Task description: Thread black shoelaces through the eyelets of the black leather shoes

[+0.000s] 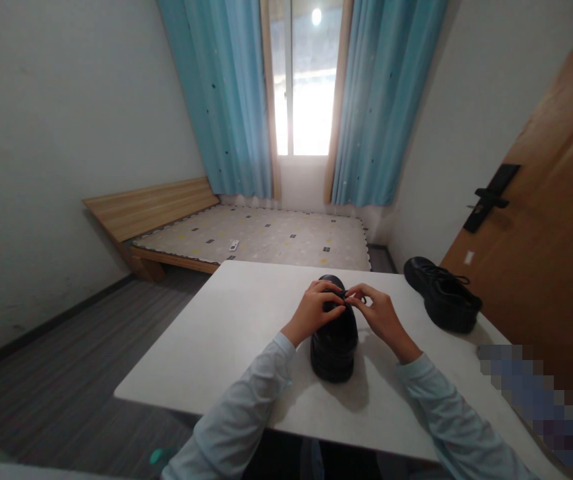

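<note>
A shiny black leather shoe sits in the middle of the white tabletop, close to me, with its toe pointing away toward the window. My left hand rests on the top of the shoe, and its fingers are pinched together on the thin black lace. My right hand is just beside it, and its fingers pinch the same lace from the other side. My two hands almost touch over the front of the shoe. I wear pale blue long sleeves.

A second black leather shoe sits well apart, near the right edge of the tabletop. Behind the tabletop there is a low wooden bed, blue curtains and a brown wooden door.
</note>
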`<state>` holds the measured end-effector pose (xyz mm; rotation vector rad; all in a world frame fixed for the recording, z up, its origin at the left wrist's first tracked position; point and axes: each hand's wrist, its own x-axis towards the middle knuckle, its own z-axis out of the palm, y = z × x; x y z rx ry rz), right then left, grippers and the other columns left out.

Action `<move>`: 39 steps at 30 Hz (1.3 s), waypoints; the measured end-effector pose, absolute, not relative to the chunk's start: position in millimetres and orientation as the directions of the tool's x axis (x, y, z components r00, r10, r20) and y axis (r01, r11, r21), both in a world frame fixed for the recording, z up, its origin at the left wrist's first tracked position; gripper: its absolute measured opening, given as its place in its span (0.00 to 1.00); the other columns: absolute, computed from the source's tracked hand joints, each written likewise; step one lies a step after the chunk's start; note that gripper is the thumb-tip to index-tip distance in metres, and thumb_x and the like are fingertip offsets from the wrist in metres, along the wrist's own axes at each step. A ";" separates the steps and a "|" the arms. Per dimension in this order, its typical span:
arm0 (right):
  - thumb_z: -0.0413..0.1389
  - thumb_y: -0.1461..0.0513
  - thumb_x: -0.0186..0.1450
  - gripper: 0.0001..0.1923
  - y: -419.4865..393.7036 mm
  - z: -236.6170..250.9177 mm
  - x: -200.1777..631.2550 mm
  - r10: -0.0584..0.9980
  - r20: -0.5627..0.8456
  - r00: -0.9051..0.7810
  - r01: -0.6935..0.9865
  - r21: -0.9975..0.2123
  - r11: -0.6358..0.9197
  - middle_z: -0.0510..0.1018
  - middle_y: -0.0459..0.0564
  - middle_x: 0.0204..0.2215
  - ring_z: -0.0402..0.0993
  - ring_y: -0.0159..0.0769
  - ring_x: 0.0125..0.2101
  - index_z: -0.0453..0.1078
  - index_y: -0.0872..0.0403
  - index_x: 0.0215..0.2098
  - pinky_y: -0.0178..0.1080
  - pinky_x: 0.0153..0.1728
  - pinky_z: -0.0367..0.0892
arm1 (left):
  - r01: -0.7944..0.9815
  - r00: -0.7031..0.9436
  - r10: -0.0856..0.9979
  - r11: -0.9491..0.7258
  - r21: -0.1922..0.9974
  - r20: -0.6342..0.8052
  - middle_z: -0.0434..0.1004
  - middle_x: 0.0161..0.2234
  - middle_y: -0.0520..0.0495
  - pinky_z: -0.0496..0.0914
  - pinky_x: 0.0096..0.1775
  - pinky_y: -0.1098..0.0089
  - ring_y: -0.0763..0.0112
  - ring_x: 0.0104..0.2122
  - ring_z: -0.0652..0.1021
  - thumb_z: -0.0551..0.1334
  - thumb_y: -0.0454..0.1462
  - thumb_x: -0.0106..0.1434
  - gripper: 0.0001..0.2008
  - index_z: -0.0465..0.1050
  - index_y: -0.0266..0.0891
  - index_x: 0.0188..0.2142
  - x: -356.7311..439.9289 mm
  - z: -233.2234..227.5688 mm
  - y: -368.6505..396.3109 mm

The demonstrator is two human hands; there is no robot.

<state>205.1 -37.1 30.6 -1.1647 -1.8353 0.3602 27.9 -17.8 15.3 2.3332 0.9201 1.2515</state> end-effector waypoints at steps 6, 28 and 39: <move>0.57 0.58 0.59 0.07 -36.7 28.6 206.1 0.807 0.568 -0.165 0.544 -0.630 0.554 0.77 0.49 0.27 0.72 0.37 0.29 0.72 0.54 0.31 0.39 0.33 0.67 | 0.367 0.369 0.711 -0.703 0.609 0.598 0.76 0.40 0.46 0.65 0.52 0.61 0.64 0.46 0.73 0.66 0.35 0.54 0.03 0.78 0.40 0.30 30.6 12.7 -18.7; 0.59 0.52 0.58 0.13 -33.6 27.9 218.4 0.767 0.611 -0.196 0.553 -0.577 0.601 0.77 0.52 0.36 0.74 0.44 0.39 0.72 0.51 0.36 0.47 0.44 0.68 | 0.411 0.345 0.715 -0.697 0.587 0.608 0.74 0.41 0.45 0.66 0.49 0.60 0.63 0.45 0.72 0.65 0.35 0.54 0.02 0.76 0.39 0.30 34.5 8.4 -20.7; 0.63 0.52 0.53 0.40 -25.4 4.7 217.7 0.863 0.388 -0.325 0.456 -0.735 0.502 0.62 0.57 0.57 0.60 0.48 0.57 0.51 0.47 0.59 0.53 0.53 0.62 | 0.356 0.294 0.695 -0.717 0.600 0.656 0.73 0.38 0.44 0.65 0.49 0.62 0.64 0.43 0.71 0.59 0.36 0.60 0.04 0.72 0.38 0.31 25.6 22.8 -25.1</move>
